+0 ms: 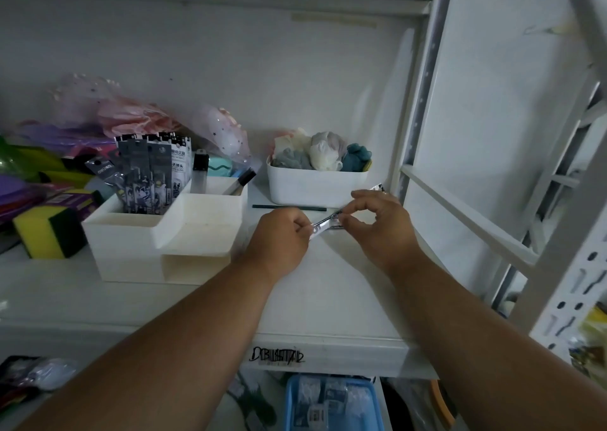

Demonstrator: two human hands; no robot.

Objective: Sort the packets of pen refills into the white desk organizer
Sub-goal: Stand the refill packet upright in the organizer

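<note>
A silvery packet of pen refills (325,224) is held just above the white shelf, between both hands. My left hand (279,237) grips its near end in curled fingers. My right hand (377,223) pinches the packet near its middle with thumb and forefinger, and the far end (377,187) pokes out behind that hand. The white desk organizer (138,233) stands to the left. Several dark refill packets (147,174) stand upright in its back left compartment. The organizer's front compartment (203,227) holds nothing.
A white bin of cloth items (315,181) sits behind the hands, a thin dark stick (289,206) lying before it. Yellow-green sponges (46,233) and pink bags crowd the left. A shelf post (423,102) rises at right. A blue tray (335,404) is below.
</note>
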